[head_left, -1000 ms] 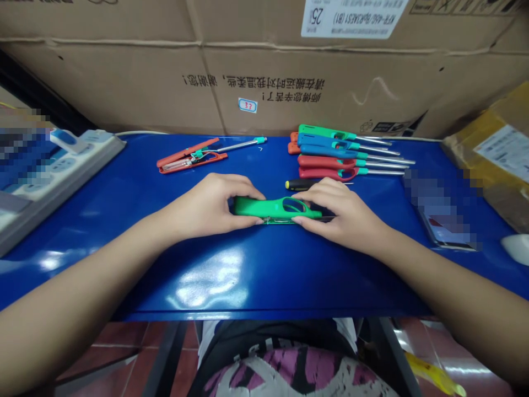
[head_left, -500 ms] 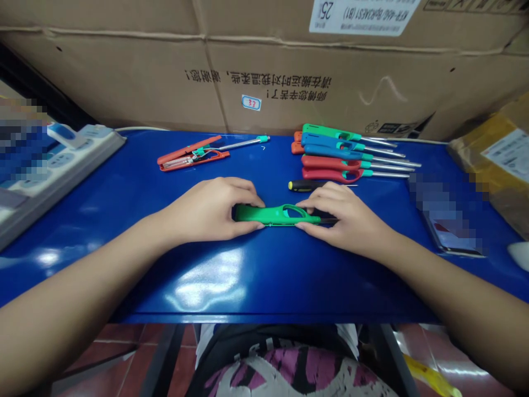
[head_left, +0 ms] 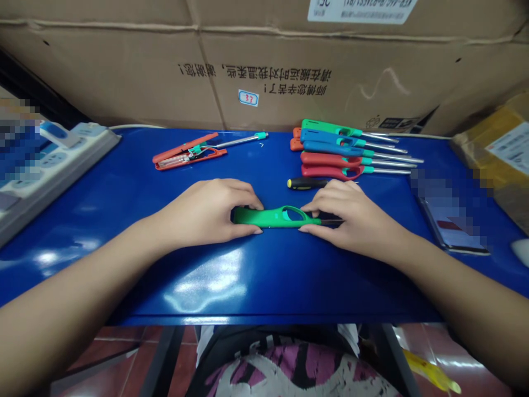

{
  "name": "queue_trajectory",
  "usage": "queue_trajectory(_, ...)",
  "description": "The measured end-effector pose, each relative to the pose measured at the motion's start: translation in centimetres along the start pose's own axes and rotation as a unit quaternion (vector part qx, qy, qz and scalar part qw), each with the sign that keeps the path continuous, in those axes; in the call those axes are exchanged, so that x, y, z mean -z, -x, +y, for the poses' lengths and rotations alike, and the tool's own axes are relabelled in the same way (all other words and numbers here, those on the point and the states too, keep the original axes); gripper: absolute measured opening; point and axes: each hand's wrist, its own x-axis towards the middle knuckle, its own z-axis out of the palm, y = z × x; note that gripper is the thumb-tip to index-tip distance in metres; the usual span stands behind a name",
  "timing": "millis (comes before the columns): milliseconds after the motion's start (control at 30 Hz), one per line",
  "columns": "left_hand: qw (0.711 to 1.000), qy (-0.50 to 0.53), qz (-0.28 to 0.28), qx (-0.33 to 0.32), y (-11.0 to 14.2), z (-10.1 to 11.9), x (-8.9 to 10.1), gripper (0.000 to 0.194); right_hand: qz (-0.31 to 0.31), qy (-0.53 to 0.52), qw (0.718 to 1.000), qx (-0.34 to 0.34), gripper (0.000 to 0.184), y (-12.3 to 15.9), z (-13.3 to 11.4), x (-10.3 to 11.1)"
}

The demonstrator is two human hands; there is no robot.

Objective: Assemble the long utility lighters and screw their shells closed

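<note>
A green long-nosed lighter (head_left: 275, 217) lies flat on the blue table (head_left: 124, 209), pressed between both hands. My left hand (head_left: 209, 212) is closed around its handle end, thumb in front and fingers over the top. My right hand (head_left: 351, 218) pinches the nozzle end, where a thin metal tube pokes out between the fingers. A small black screwdriver with a yellow tip (head_left: 308, 183) lies just behind my right hand.
A row of finished lighters (head_left: 343, 151), green, blue and red, lies at the back right. A split-open red lighter (head_left: 190, 153) lies back left. A white power strip (head_left: 49, 160) is at the left, a phone (head_left: 454, 231) at the right, cardboard boxes (head_left: 289, 66) behind.
The green lighter's halves have been pressed together and now lie flatter and closed. Both hands stay in nearly the same place; the view shifted slightly.
</note>
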Motion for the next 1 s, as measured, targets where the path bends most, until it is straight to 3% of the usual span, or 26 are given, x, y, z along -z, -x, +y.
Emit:
queue_trajectory(200, 0.999, -0.004, -0.008, 0.032, 0.0, 0.6, -0.3, 0.024, 0.006, 0.106, 0.994, 0.030, 0.020, 0.1, 0.2, 0.0)
queue_trajectory(433, 0.992, -0.121, 0.005, -0.022, -0.1, 0.4, -1.1, 0.024, 0.008, 0.126, 0.992, 0.029, 0.013, 0.0, 0.4, 0.3)
queue_trajectory(600, 0.996, -0.076, 0.028, -0.045, -0.2, -0.2, -1.4, 0.036, 0.027, 0.109, 0.994, 0.010, 0.013, 0.0, 0.6, 0.5)
queue_trajectory(867, 0.996, -0.019, 0.033, -0.080, -0.3, 0.0, -1.6, 0.034, 0.024, 0.122, 0.992, 0.019, 0.016, 0.0, 0.7, 0.6)
queue_trajectory(1000, 0.996, -0.004, 0.036, -0.087, -0.2, 0.0, -1.7, 0.032, 0.016, 0.079, 0.997, -0.004, 0.013, 0.0, 0.8, 0.8)
